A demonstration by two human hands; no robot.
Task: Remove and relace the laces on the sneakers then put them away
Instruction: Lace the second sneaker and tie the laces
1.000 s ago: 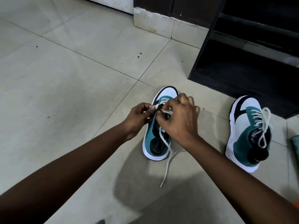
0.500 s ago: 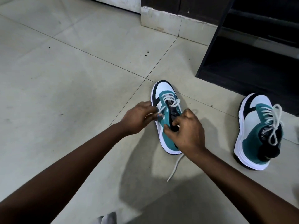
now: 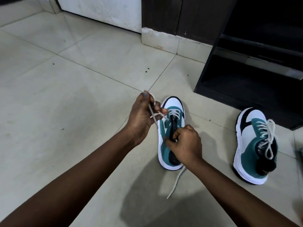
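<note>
Your two arms come into view from the bottom edge, bare from forearm to wrist, no sleeves showing. Your left hand (image 3: 141,118) and right hand (image 3: 186,145) carry no gloves, rings, watch or bands. One left fingernail (image 3: 145,95) shows blue-grey polish. Nails on the right can't be made out.

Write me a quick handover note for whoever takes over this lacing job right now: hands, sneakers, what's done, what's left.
Left hand pinches one end of the white lace, pulled out to the left of the shoe.
Right hand grips the black tongue of the teal-and-white sneaker being laced, on the tiled floor; the other lace end trails behind its heel.
Second teal-and-white sneaker stands to the right, laced up, ends loose.
Done: the lowest eyelet rows of the first sneaker.
Left: finish lacing it, then put both into the dark open shoe rack behind.
</note>
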